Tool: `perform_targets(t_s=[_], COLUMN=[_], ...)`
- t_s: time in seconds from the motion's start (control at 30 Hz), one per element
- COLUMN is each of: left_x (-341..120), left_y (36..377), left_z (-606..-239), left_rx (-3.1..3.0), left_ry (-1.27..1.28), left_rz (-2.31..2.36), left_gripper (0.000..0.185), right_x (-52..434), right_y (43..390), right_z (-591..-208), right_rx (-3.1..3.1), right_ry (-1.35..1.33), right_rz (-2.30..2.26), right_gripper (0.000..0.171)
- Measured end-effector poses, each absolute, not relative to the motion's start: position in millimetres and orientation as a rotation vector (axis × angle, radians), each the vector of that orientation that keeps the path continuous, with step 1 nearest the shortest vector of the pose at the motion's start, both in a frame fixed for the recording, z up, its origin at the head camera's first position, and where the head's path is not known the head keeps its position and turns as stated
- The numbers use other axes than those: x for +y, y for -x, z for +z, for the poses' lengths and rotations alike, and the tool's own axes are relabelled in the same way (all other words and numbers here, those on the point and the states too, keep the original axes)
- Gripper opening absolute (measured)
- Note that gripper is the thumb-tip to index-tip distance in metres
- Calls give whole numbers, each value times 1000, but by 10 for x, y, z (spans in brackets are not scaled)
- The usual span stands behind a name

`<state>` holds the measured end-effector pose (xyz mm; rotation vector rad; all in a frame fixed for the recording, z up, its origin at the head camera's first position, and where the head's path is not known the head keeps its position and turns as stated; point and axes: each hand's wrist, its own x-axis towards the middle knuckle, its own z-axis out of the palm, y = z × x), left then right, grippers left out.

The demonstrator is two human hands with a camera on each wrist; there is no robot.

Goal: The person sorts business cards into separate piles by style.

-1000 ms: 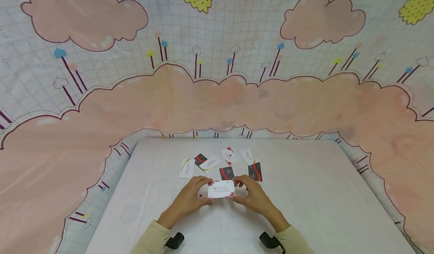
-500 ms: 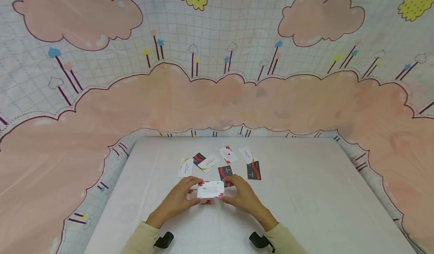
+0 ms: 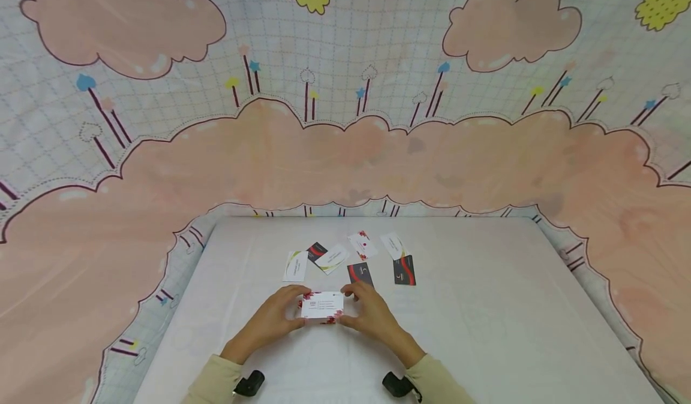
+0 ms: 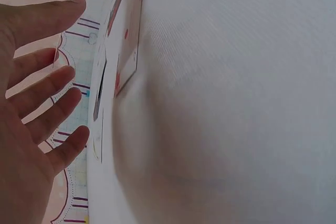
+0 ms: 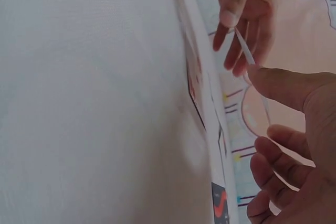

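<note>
Both hands hold a white business card with red corner patterns [image 3: 323, 304] by its opposite short ends, above the table. My left hand [image 3: 273, 318] pinches the left end between thumb and fingers, and my right hand [image 3: 372, 317] pinches the right end the same way. In the right wrist view the held card [image 5: 244, 48] shows edge-on as a thin white strip, clear of the table. Below it lies another red-patterned card [image 4: 129, 40], mostly covered by the held one in the head view.
Farther back lie several more cards: a white and green card [image 3: 296, 267], another white and green card [image 3: 332, 259], a red-flowered card [image 3: 363, 245], a black and red card [image 3: 360, 273] and a black card [image 3: 404, 271]. They rest on a white-covered table [image 3: 486, 308] before a patterned cloth backdrop [image 3: 378, 164].
Both hands have carried the held card to the left and slightly nearer, over the red-patterned card on the table. The cards at the back have stayed put.
</note>
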<state>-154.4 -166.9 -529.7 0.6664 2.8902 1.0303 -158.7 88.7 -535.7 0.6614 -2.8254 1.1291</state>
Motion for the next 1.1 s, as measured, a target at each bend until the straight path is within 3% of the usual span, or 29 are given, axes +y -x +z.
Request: perform_targets(t_s=[1.1], left_x=[-1789], left_y=[1635], left_z=[-5491], left_rx=[2897], left_ry=[-635], left_rz=[883], left_gripper=[54], right_x=[659], right_y=[1650], right_z=[-5574], right_rx=[-2968], right_ry=[-574], right_rz=[971], right_gripper=[52])
